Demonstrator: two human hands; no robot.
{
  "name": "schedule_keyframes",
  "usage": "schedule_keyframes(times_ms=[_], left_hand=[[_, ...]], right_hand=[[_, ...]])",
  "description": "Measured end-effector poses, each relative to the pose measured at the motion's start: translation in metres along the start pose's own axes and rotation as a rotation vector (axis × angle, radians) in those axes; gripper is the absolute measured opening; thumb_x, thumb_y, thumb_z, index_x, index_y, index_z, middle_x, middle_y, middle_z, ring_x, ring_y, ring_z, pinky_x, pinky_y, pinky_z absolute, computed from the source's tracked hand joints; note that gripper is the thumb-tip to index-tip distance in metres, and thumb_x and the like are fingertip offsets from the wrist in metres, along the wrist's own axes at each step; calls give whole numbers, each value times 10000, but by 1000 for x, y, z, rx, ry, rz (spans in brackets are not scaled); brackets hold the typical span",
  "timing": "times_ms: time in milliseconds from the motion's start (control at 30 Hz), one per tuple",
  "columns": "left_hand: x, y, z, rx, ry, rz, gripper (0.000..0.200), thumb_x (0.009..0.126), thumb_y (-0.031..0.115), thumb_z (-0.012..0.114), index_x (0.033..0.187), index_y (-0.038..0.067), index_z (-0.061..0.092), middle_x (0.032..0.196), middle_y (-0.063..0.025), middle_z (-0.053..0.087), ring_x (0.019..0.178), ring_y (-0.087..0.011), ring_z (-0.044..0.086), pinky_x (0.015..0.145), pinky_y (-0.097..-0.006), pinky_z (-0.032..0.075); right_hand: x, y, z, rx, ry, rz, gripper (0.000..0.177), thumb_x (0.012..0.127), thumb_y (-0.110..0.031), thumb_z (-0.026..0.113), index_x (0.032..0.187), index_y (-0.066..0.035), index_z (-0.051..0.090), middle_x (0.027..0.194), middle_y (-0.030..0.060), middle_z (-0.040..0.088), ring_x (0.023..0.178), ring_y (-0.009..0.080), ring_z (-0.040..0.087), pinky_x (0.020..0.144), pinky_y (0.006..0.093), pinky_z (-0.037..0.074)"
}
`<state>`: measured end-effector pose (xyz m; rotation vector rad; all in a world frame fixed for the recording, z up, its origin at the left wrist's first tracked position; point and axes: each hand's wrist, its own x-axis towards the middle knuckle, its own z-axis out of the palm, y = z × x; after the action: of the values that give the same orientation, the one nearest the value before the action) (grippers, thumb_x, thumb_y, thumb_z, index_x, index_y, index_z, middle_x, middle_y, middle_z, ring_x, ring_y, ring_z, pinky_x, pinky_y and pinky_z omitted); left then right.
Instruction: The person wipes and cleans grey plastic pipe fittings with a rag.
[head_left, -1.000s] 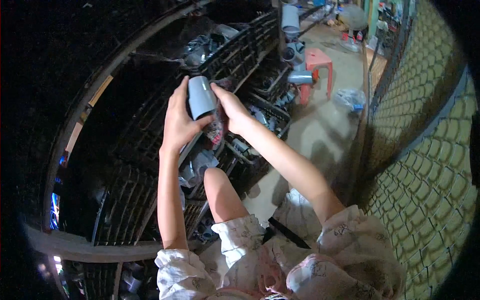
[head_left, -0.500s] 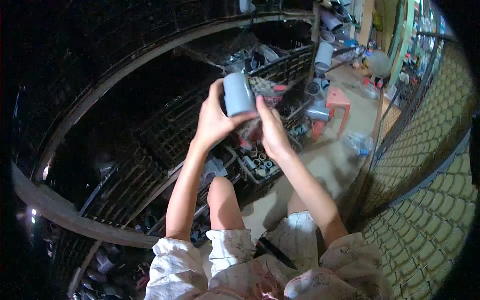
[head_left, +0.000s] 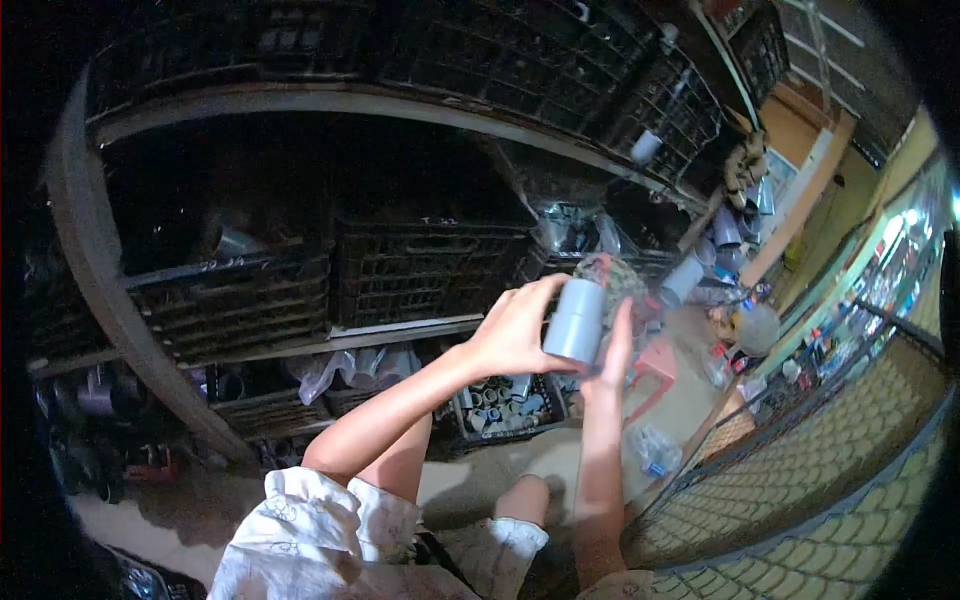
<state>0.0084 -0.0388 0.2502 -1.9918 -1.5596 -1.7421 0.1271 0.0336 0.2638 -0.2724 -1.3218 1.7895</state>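
A grey plastic pipe coupling (head_left: 576,322), a short stepped cylinder, is held up in front of me, tilted slightly. My left hand (head_left: 518,325) grips it from the left, with the thumb under its lower end and the fingers behind. On its other side is my right hand (head_left: 612,350), thumb pointing up, slightly blurred. A patterned cloth (head_left: 606,270) with red and dark patches shows behind the coupling, bunched in my right hand. The fingers of that hand are mostly hidden.
Shelves with black plastic crates (head_left: 425,265) line the left and front. Below stands a crate of small pipe fittings (head_left: 505,410). A pink stool (head_left: 655,372) and a clear plastic bag (head_left: 652,450) are on the floor. Wire mesh (head_left: 800,490) runs along the right.
My view has turned left, bringing more shelving into sight. Both hands, with the coupling and cloth, now appear lower and farther right in view.
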Motion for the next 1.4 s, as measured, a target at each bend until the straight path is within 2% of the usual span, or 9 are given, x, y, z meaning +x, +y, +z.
schedule_keyframes(times_ms=[267, 567, 667, 733, 833, 900, 1133, 1267, 1400], left_hand=[[-2, -4, -3, 218, 78, -54, 860, 504, 386, 716, 1183, 2, 355, 1129, -192, 459, 1084, -301, 421, 897, -391, 312], [16, 14, -1, -8, 248, -200, 904, 479, 317, 795, 1181, 2, 322, 1072, -231, 485, 996, -300, 498, 841, -366, 400], [21, 8, -6, 88, 115, -159, 923, 474, 318, 796, 1191, 7, 306, 1066, -229, 488, 995, -310, 496, 840, -364, 401], [15, 1, -2, 43, -81, -144, 903, 482, 248, 779, 1202, 11, 288, 1077, -221, 475, 987, -318, 491, 844, -362, 400], [4, 9, -2, 16, -128, -48, 861, 491, 197, 748, 1200, 18, 293, 1054, -200, 485, 979, -311, 492, 832, -359, 404], [2, 15, -7, 139, -57, -14, 853, 489, 195, 746, 1196, 24, 300, 1049, -193, 488, 976, -308, 495, 831, -360, 407], [4, 24, -21, 90, -22, -108, 857, 486, 230, 766, 1175, 16, 303, 1064, -208, 481, 1000, -299, 498, 840, -351, 402], [-3, 26, -13, 251, -55, 20, 801, 471, 208, 734, 1145, 6, 352, 1013, -207, 492, 950, -339, 491, 826, -372, 386], [4, 6, -21, 233, 64, -152, 849, 471, 296, 772, 1144, -8, 354, 1016, -215, 509, 945, -324, 513, 808, -377, 410]], right_hand=[[-13, 9, 2, -169, 95, -50, 592, 858, -468, 362, 1260, -40, 287, 1168, 101, 442, 1033, 202, 465, 853, 345, 382], [1, 22, -21, 223, 218, -156, 559, 862, -444, 365, 1248, -42, 327, 1231, 90, 398, 1136, 223, 367, 952, 357, 281], [-13, 16, -3, 33, 225, -149, 544, 866, -408, 383, 1255, -34, 320, 1252, 76, 380, 1157, 202, 346, 962, 336, 265], [-16, 14, 11, -118, 321, -192, 524, 869, -398, 395, 1206, 2, 365, 1222, 88, 402, 1105, 188, 398, 917, 328, 317], [-7, 6, 0, 230, 86, 49, 476, 856, -416, 410, 1160, -50, 420, 1091, 63, 495, 974, 166, 495, 846, 313, 385], [-13, 9, 0, 292, -42, 97, 432, 864, -396, 404, 1146, -70, 438, 1063, 47, 518, 963, 146, 503, 839, 293, 393], [-37, 15, 16, 31, 189, -32, 478, 874, -389, 382, 1202, -41, 382, 1179, 73, 439, 1067, 175, 438, 907, 322, 337], [0, 18, -4, 265, 18, 82, 470, 866, -407, 401, 1128, -18, 430, 1041, 65, 501, 914, 150, 517, 766, 306, 434], [-15, 45, 2, 19, 140, -3, 489, 863, -404, 409, 1179, -32, 400, 1088, 74, 496, 993, 177, 481, 830, 327, 396]])
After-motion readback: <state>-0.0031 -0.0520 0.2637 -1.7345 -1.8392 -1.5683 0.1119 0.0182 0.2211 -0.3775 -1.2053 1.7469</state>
